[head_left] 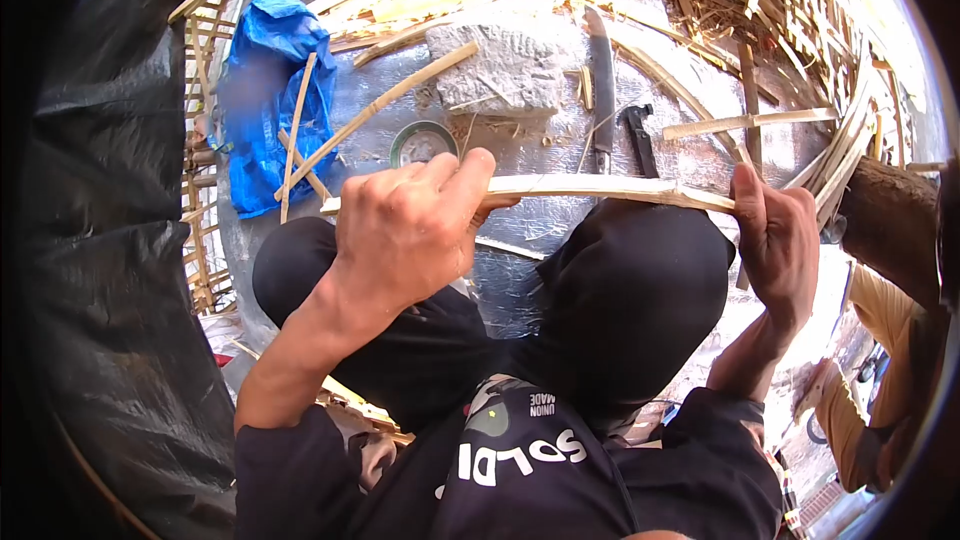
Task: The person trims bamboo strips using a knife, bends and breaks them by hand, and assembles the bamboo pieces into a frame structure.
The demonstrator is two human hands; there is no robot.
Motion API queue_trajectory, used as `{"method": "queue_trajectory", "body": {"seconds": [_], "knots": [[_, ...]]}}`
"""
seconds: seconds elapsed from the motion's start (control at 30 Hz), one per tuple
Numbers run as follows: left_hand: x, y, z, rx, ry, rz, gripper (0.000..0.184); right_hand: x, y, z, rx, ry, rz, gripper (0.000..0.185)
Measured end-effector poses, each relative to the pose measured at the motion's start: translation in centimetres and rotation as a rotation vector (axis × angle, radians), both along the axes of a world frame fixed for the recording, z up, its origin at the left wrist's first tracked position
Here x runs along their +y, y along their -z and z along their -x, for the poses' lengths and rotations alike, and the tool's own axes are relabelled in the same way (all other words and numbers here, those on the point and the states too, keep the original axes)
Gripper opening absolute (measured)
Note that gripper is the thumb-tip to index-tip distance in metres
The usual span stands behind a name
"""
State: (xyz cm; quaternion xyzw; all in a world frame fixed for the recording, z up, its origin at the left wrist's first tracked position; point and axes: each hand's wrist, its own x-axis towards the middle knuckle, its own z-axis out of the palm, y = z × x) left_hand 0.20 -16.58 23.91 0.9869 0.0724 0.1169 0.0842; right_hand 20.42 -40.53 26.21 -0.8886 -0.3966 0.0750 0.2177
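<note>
A pale bamboo strip (590, 186) runs across in front of my knees, bent slightly upward in the middle. Near its left end my left hand (405, 225) is closed around it. At the other end my right hand (775, 235) grips the strip between thumb and fingers. Beyond the strip, a long knife (602, 80) with a dark blade lies on the silvery sheet, beside a black tool (640, 140) whose kind I cannot make out. A rough grey stone block (500, 65) and a round green-rimmed bowl (424, 143) stand just past my left hand.
A blue plastic bag (283, 100) lies at left with bamboo sticks (380, 115) across it. Piled bamboo strips (800, 0) curve along the back and right. A thick log (895, 215) juts in at right, near another person's leg (880, 320). Black sheeting (110, 190) hangs at left.
</note>
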Motion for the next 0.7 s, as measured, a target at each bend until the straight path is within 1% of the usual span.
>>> {"method": "queue_trajectory", "body": {"seconds": [0.07, 0.13, 0.3, 0.43, 0.47, 0.53, 0.57, 0.6, 0.7], "knots": [[-0.4, -0.3, -0.1, 0.022, -0.005, 0.014, 0.021, -0.2, -0.1, -0.1, -0.021, 0.011, 0.021, 0.051], [-0.8, -0.7, 0.0, 0.050, -0.019, 0.026, 0.022, -0.1, -0.2, -0.3, 0.031, -0.002, 0.025, 0.052], [-1.3, -1.0, 0.0, 0.050, -0.049, 0.089, 0.020, -0.4, -0.3, -0.4, 0.065, -0.030, -0.007, 0.052], [-1.8, -1.3, 0.2, 0.060, -0.061, 0.071, 0.019, -0.6, -0.6, -0.5, 0.071, -0.020, 0.008, 0.050], [-1.9, -1.5, 0.3, 0.055, -0.053, 0.095, 0.016, -0.6, -0.7, -0.3, 0.068, -0.016, 0.009, 0.050], [-1.7, -1.5, 0.2, 0.047, -0.053, 0.121, 0.013, -0.4, -1.2, 0.1, 0.042, -0.006, -0.069, 0.049], [-1.3, -0.9, -0.1, 0.027, -0.046, 0.119, 0.014, 0.0, -1.5, -0.4, 0.048, -0.024, -0.007, 0.049], [-1.1, -0.4, -0.3, -0.003, -0.038, 0.111, 0.014, 0.3, -0.8, -1.0, -0.224, -0.071, 0.000, 0.049], [-0.6, 0.6, 0.1, 0.003, -0.061, 0.092, 0.014, 1.7, -1.0, -2.1, -0.161, -0.135, 0.047, 0.052]]}}
